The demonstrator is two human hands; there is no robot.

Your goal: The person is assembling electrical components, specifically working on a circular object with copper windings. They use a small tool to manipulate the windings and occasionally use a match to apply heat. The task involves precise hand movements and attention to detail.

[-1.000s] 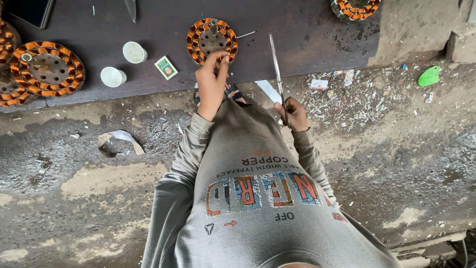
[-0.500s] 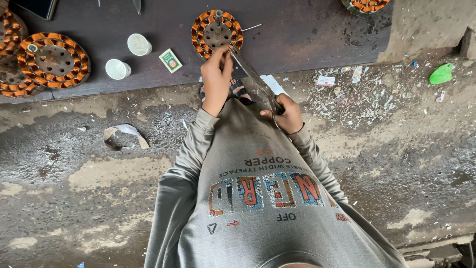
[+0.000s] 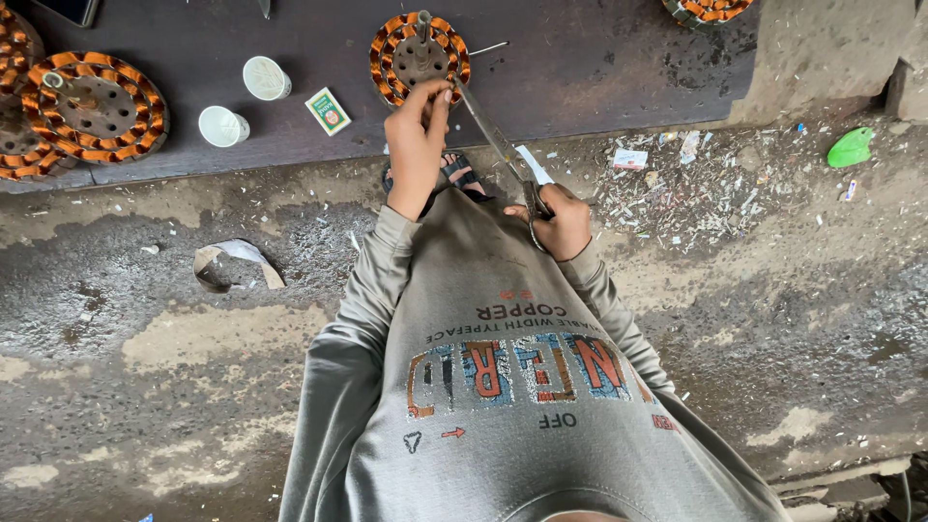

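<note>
Dark low board [image 3: 599,68] on gritty floor (paper scraps), left hand [image 3: 418,135] pinching copper-wound stator [image 3: 420,56], right hand [image 3: 561,220] gripping scissors [image 3: 503,150].

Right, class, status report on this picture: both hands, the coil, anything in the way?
Left hand fingers on copper-wound coil. Right hand gripping scissors, blades angled at coil. Two white cups, small box alongside, apart.

Near the upper left of your view, a small rectangular box [image 3: 329,110] in green and white with a red patch lies flat on the dark board. At the top left corner, a dark screen [image 3: 68,10] is cut off by the edge.
</note>
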